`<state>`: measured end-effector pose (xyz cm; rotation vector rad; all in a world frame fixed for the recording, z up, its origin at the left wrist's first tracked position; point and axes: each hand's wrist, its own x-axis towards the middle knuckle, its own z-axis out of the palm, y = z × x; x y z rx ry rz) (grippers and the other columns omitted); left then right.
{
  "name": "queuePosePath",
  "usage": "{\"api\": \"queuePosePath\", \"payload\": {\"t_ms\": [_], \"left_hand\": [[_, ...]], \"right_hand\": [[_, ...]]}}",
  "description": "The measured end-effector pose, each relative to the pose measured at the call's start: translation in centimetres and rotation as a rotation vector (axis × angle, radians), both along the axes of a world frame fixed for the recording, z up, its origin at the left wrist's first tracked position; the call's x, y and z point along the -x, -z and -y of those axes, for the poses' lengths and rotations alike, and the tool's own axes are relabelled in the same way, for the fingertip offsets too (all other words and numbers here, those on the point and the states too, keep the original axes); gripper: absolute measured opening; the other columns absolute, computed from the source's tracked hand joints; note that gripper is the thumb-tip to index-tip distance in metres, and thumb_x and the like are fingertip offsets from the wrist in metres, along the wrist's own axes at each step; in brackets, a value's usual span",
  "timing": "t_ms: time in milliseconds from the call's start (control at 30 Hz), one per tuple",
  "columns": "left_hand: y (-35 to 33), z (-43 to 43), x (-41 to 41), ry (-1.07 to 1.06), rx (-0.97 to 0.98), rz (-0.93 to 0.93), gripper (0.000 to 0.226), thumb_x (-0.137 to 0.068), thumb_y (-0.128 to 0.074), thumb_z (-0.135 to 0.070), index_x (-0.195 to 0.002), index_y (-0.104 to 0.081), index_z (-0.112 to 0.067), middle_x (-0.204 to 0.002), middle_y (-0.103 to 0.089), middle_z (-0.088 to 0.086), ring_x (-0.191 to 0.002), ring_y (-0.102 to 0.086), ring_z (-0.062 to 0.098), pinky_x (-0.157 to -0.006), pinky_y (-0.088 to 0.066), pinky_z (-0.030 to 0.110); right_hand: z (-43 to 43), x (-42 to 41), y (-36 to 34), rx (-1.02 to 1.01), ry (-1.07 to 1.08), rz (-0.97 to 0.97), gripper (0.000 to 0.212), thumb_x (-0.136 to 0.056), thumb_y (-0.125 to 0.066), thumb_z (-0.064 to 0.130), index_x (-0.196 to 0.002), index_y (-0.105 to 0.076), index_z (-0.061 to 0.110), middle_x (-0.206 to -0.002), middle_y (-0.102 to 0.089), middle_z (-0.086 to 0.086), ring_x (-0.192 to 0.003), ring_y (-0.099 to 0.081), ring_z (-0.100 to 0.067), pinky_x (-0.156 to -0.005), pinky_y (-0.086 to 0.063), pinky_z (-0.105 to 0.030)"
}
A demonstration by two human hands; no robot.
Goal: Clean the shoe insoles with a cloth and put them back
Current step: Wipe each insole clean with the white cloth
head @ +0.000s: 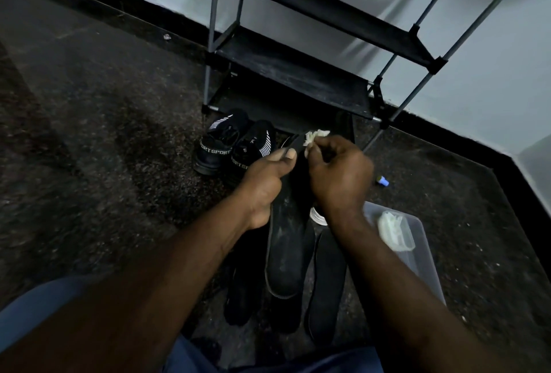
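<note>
Black and dust-flecked, the insole point(289, 247) is held at the centre of view with its toe end toward 12 o'clock. The left hand point(265, 184) clamps its upper left edge under the thumb. The right hand point(340, 175) is closed round a small pale cloth point(316, 135), which sits at the insole's tip.

My judgement is that wiping is the step in hand. The main risk is that the grip sits high on a limp piece, so a hard stroke could buckle it or pull it free. It would then drop onto the gritty floor point(104, 134) and get dirty again. The wad is small and could also slip from the fingers.

Another insole point(326, 277) lies on the floor at 5 o'clock from the held one. The shoes point(235, 146) wait at 10 o'clock, in front of the rack point(298, 80).

At 4 o'clock a clear plastic tub point(423, 268) holds a whitish bundle point(393, 234). It may be spare cloth, but I cannot tell.
</note>
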<state>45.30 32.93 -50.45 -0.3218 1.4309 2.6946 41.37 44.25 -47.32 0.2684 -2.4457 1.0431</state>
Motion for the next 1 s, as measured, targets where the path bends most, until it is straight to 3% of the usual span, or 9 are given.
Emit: {"api": "queuePosePath", "payload": {"t_ms": [100,233,400,467,533,667,800,900,1000], "left_hand": [[-0.4,0.1,-0.3,-0.024,0.015,-0.017,0.025,-0.110,-0.046,-0.019,-0.116,-0.070,-0.023,-0.119,-0.076,0.006,-0.112,-0.071,0.016,-0.097,-0.056,0.028],[-0.6,-0.8,-0.7,0.025,0.023,-0.024,0.025,-0.110,-0.045,-0.021,-0.110,-0.070,-0.023,-0.105,-0.079,-0.001,-0.098,-0.074,0.009,-0.085,-0.060,0.024],[-0.2,-0.9,-0.3,-0.059,0.049,-0.037,0.033,-0.110,-0.047,-0.018,-0.139,-0.061,-0.021,-0.130,-0.071,0.003,-0.120,-0.066,0.011,-0.101,-0.053,0.025],[-0.2,-1.0,-0.2,-0.035,0.058,-0.050,0.037,-0.109,-0.048,-0.021,-0.146,-0.056,-0.021,-0.138,-0.067,0.005,-0.129,-0.061,0.016,-0.111,-0.049,0.034],[-0.3,-1.0,-0.2,-0.040,0.075,-0.044,0.038,-0.109,-0.048,-0.020,-0.146,-0.056,-0.021,-0.137,-0.067,0.004,-0.131,-0.060,0.017,-0.114,-0.046,0.037],[0.1,-0.6,0.2,-0.071,0.059,-0.028,0.038,-0.109,-0.048,-0.018,-0.146,-0.057,-0.018,-0.136,-0.068,0.005,-0.132,-0.060,0.019,-0.119,-0.041,0.042],[-0.2,-0.6,0.0,-0.047,0.025,0.000,0.034,-0.110,-0.045,-0.023,-0.141,-0.061,-0.022,-0.130,-0.071,0.006,-0.124,-0.066,0.024,-0.111,-0.049,0.047],[-0.1,-0.2,0.3,-0.101,-0.017,0.040,0.032,-0.109,-0.049,-0.024,-0.138,-0.063,-0.026,-0.129,-0.072,0.004,-0.121,-0.068,0.023,-0.110,-0.050,0.046],[-0.4,-0.2,0.3,-0.145,0.005,0.081,0.029,-0.106,-0.055,-0.023,-0.134,-0.064,-0.023,-0.119,-0.074,-0.008,-0.109,-0.065,0.005,-0.107,-0.050,0.033]], "right_hand": [[0.3,-0.6,0.5,-0.079,-0.136,-0.033,0.022,-0.085,-0.065,0.037,-0.097,-0.080,0.026,-0.094,-0.077,0.008,-0.089,-0.071,-0.019,-0.081,-0.057,-0.043],[-0.6,0.7,0.3,-0.006,0.025,-0.024,0.025,-0.083,-0.062,0.045,-0.094,-0.078,0.030,-0.088,-0.076,0.010,-0.086,-0.071,-0.018,-0.080,-0.057,-0.045],[-0.5,0.0,0.1,-0.160,-0.100,-0.089,0.026,-0.084,-0.061,0.042,-0.098,-0.079,0.029,-0.095,-0.076,0.007,-0.090,-0.068,-0.022,-0.080,-0.055,-0.047],[-1.2,0.8,-0.3,-0.074,-0.030,-0.052,0.032,-0.083,-0.059,0.049,-0.099,-0.080,0.029,-0.095,-0.078,0.009,-0.089,-0.070,-0.019,-0.081,-0.057,-0.046],[-1.0,0.8,-0.4,-0.036,-0.029,-0.057,0.031,-0.083,-0.060,0.046,-0.099,-0.080,0.028,-0.096,-0.077,0.009,-0.090,-0.070,-0.019,-0.082,-0.057,-0.046],[-0.8,-0.4,-0.1,-0.208,-0.092,-0.104,0.020,-0.085,-0.063,0.040,-0.095,-0.077,0.030,-0.090,-0.074,0.008,-0.089,-0.066,-0.022,-0.081,-0.052,-0.047],[-1.8,0.6,0.0,-0.103,0.002,-0.043,0.024,-0.083,-0.061,0.040,-0.096,-0.077,0.028,-0.092,-0.076,0.006,-0.090,-0.069,-0.025,-0.084,-0.054,-0.049],[-1.5,-1.4,0.5,-0.285,-0.136,-0.057,0.018,-0.085,-0.064,0.036,-0.096,-0.077,0.030,-0.092,-0.074,0.007,-0.091,-0.066,-0.024,-0.081,-0.052,-0.048],[-2.5,-0.8,0.6,-0.241,-0.067,-0.050,0.020,-0.085,-0.062,0.038,-0.094,-0.077,0.030,-0.094,-0.075,0.009,-0.092,-0.066,-0.023,-0.083,-0.053,-0.048]]}}
